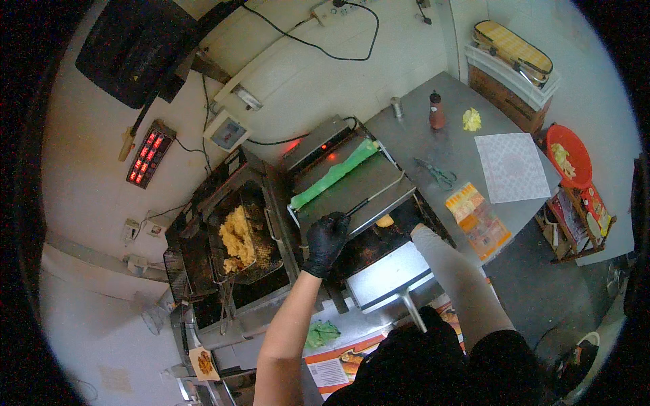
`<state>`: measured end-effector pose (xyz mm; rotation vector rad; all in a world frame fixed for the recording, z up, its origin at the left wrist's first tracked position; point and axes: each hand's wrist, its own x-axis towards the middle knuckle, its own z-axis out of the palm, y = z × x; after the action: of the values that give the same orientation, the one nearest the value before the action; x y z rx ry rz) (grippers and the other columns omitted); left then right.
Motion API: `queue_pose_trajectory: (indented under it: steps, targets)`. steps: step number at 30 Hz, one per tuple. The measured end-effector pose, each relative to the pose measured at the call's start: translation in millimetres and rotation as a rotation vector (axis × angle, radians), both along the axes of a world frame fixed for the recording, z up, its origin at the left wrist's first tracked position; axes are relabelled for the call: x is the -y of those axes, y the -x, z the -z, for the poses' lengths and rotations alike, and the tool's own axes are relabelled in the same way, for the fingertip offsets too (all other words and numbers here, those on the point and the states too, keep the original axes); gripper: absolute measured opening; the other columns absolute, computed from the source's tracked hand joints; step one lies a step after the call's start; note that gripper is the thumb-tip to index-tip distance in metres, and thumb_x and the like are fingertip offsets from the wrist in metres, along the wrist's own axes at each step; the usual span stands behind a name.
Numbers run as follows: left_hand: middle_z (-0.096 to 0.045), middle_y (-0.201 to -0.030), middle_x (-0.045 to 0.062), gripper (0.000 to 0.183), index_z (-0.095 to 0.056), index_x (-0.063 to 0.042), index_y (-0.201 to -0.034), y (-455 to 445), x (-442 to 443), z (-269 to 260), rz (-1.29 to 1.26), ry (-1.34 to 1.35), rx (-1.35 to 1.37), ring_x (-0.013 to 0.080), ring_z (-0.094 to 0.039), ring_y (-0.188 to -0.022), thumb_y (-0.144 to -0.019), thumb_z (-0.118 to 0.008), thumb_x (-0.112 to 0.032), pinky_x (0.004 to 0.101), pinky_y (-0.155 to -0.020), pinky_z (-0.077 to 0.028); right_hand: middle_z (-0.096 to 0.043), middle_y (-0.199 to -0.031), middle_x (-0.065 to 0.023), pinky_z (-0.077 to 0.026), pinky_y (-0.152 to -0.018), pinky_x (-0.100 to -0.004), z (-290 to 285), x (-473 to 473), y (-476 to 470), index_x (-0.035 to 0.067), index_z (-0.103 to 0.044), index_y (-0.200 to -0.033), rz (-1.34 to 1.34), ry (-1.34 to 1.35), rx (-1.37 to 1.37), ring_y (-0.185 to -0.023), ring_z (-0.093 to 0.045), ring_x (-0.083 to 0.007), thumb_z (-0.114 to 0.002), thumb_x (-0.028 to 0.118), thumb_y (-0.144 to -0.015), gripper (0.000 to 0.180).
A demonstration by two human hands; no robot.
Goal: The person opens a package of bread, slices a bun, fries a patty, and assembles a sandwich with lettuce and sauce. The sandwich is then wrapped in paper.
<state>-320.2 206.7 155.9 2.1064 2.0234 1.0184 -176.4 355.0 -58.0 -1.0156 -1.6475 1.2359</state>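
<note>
My left hand (326,241), in a black glove, is closed on the dark handle of a thin metal utensil (386,187), whose bent tip reaches over the flat grey top of a cooking appliance (330,203). Under the lower edge of that top is a dark cooking surface (363,254) with a pale round piece of food (385,221) on it. My right hand (408,219), black-gloved too with a light sleeve behind it, is beside that food; its fingers blend into the dark surface. A shiny metal plate with a bar handle (391,276) lies just below.
A fryer basket with golden fried food (236,238) stands at the left. A green strip (335,175) lies along the appliance top. On the counter at right are scissors (439,175), a sauce bottle (436,111), patterned paper (513,167) and a food packet (479,223). A red basket (579,157) is beyond.
</note>
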Motion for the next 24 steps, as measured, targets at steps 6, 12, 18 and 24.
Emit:
queue_pose_trajectory:
  steps: [6, 12, 18, 24]
  targets:
    - [-0.063, -0.078, 0.017, 0.017, -0.066, -0.005, -0.083, -5, -3, -1, -0.007, -0.004, -0.002, 0.0324, -0.062, -0.072, -0.08, -0.06, -0.021, 0.037, -0.063, -0.048, -0.027, -0.14, -0.0173, -0.02, -0.107, -0.0415, -8, 9, -8, 0.007, -0.033, -0.134, -0.082, 0.211, -0.44, -0.13, -0.022, -0.0335, -0.049, 0.032, -0.086, 0.056]
    - [-0.063, -0.079, 0.016, 0.019, -0.066, -0.006, -0.085, -3, 3, 8, -0.022, 0.045, 0.005, 0.032, -0.062, -0.074, -0.081, -0.059, -0.023, 0.0375, -0.065, -0.048, -0.032, -0.138, -0.0185, -0.017, -0.107, -0.0468, -38, 46, -30, 0.013, -0.046, -0.126, -0.269, -0.202, 0.059, -0.128, -0.025, -0.0369, -0.055, 0.031, -0.082, 0.049]
    - [-0.063, -0.084, 0.017, 0.021, -0.066, -0.006, -0.089, -11, 15, 36, -0.025, 0.166, -0.005, 0.0326, -0.061, -0.077, -0.081, -0.057, -0.023, 0.0386, -0.068, -0.048, -0.04, -0.131, -0.0176, -0.028, -0.103, -0.0391, -69, 80, -64, 0.002, -0.046, -0.122, -0.062, -0.435, 0.371, -0.122, -0.036, -0.0319, -0.058, 0.017, -0.08, 0.046]
    - [-0.064, -0.08, 0.014, 0.027, -0.066, -0.01, -0.085, -9, 23, 83, 0.06, 0.191, -0.221, 0.0328, -0.061, -0.073, -0.075, -0.062, -0.034, 0.0384, -0.065, -0.049, -0.046, -0.124, -0.0144, -0.046, -0.081, -0.0325, -21, 126, -109, 0.001, -0.038, -0.128, 0.039, -0.038, -0.127, -0.111, -0.044, -0.0216, -0.039, -0.004, -0.083, 0.045]
